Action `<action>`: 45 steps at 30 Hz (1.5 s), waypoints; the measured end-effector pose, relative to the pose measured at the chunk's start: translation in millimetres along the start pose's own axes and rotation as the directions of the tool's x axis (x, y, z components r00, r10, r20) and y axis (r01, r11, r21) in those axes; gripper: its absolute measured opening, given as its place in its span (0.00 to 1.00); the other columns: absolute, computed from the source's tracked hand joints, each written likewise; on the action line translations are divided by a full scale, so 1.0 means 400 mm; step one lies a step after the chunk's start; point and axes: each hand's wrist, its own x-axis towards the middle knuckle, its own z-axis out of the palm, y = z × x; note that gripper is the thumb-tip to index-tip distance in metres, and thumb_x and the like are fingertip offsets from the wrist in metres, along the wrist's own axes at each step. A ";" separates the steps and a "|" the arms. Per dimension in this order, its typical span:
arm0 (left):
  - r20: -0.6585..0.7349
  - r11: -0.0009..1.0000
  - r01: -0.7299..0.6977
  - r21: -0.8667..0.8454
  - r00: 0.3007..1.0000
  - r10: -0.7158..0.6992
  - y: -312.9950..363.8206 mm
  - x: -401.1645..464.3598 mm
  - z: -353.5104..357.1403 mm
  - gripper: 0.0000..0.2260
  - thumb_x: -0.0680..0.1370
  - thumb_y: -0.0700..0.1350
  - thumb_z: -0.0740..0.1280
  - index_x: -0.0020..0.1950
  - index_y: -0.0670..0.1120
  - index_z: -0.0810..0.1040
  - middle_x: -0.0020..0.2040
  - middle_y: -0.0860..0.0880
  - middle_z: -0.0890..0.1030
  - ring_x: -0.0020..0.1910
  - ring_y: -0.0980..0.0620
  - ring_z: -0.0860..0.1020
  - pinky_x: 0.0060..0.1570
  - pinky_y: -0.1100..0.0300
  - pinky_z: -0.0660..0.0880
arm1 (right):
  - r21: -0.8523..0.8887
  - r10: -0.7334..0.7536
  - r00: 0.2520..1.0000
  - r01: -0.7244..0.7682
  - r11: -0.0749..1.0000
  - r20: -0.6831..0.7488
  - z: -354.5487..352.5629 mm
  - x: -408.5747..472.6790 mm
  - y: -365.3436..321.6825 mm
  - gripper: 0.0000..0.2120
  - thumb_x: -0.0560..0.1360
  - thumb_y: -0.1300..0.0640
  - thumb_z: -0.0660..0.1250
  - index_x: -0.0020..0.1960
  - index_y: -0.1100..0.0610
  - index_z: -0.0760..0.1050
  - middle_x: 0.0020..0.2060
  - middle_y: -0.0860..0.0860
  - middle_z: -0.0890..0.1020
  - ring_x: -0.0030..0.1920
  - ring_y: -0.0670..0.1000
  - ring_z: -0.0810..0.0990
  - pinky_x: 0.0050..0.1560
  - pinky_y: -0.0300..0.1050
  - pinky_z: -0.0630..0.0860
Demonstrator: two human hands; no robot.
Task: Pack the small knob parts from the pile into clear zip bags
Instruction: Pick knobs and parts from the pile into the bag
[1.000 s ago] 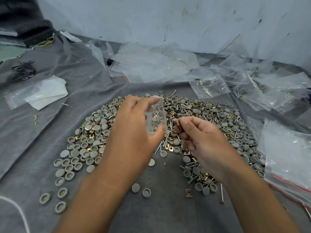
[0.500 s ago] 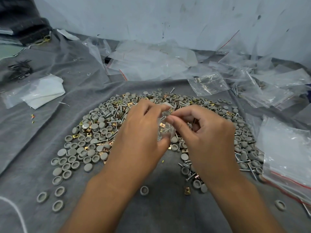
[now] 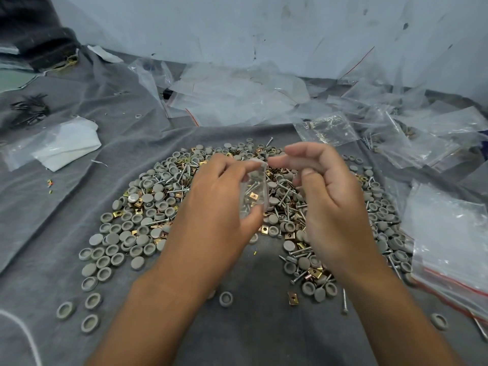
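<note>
A broad pile of small grey round knob caps (image 3: 137, 233), brass square nuts and screws lies on grey cloth. My left hand (image 3: 219, 207) holds a small clear zip bag (image 3: 254, 194) upright above the pile, thumb below and fingers at its top; a brass nut and some screws show inside. My right hand (image 3: 324, 196) hovers just right of the bag with its fingers loosely curled. Its index fingertip sits near the bag's top edge. I cannot see anything held in it.
Empty clear zip bags with red strips (image 3: 237, 99) are heaped at the back by the white wall. More bags (image 3: 449, 239) lie at the right edge. A white folded bag (image 3: 63, 143) and black ties (image 3: 29, 107) lie at the left.
My right hand brought a piece from the pile to the bag's mouth, then drew back and loosened its fingers. The left hand kept holding the bag upright.
</note>
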 end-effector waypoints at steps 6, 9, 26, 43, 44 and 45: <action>-0.014 0.999 0.041 -0.030 0.999 -0.041 -0.013 0.005 -0.013 0.26 0.72 0.51 0.74 0.70 0.56 0.74 0.53 0.59 0.70 0.50 0.62 0.69 0.50 0.77 0.64 | -0.471 0.231 0.938 -0.087 0.878 0.258 -0.031 0.015 0.072 0.10 0.79 0.56 0.71 0.53 0.40 0.78 0.44 0.38 0.82 0.45 0.32 0.80 0.39 0.25 0.74; -0.021 0.999 0.043 -0.025 0.999 -0.043 -0.016 0.006 -0.016 0.26 0.72 0.50 0.75 0.70 0.56 0.74 0.52 0.59 0.71 0.50 0.62 0.69 0.52 0.79 0.62 | -0.590 0.323 0.890 -0.078 0.803 0.322 -0.003 0.004 0.090 0.10 0.76 0.56 0.76 0.51 0.43 0.79 0.41 0.38 0.80 0.42 0.39 0.80 0.41 0.32 0.76; -0.021 0.998 0.052 -0.038 0.998 -0.053 -0.015 0.006 -0.023 0.26 0.73 0.49 0.75 0.70 0.56 0.74 0.53 0.58 0.71 0.50 0.62 0.68 0.52 0.79 0.62 | -0.713 0.181 0.927 0.117 0.691 0.329 0.023 -0.016 0.109 0.07 0.74 0.52 0.75 0.44 0.47 0.76 0.38 0.42 0.77 0.42 0.46 0.77 0.44 0.48 0.78; 0.014 0.999 0.037 -0.017 0.999 -0.037 -0.008 0.003 -0.012 0.26 0.72 0.55 0.71 0.70 0.58 0.72 0.54 0.61 0.69 0.51 0.63 0.68 0.50 0.73 0.65 | 0.042 -0.183 0.983 0.182 0.982 0.012 -0.005 -0.003 0.000 0.09 0.73 0.59 0.77 0.45 0.47 0.81 0.43 0.46 0.86 0.46 0.51 0.86 0.46 0.42 0.81; 0.015 0.999 0.035 -0.021 0.999 -0.035 -0.006 0.004 -0.011 0.26 0.72 0.56 0.69 0.70 0.57 0.72 0.54 0.61 0.69 0.51 0.62 0.69 0.50 0.71 0.66 | -0.037 -0.215 0.976 0.216 0.976 0.025 0.003 -0.003 -0.002 0.08 0.73 0.59 0.78 0.46 0.48 0.82 0.43 0.45 0.86 0.46 0.49 0.85 0.45 0.39 0.80; 0.014 0.999 0.035 -0.026 0.999 -0.034 -0.006 0.004 -0.010 0.26 0.72 0.56 0.68 0.70 0.57 0.73 0.54 0.60 0.69 0.52 0.62 0.69 0.51 0.70 0.65 | -0.114 -0.241 0.969 0.245 0.963 0.046 0.009 -0.003 -0.001 0.07 0.73 0.59 0.78 0.48 0.50 0.83 0.44 0.43 0.86 0.47 0.46 0.85 0.45 0.37 0.79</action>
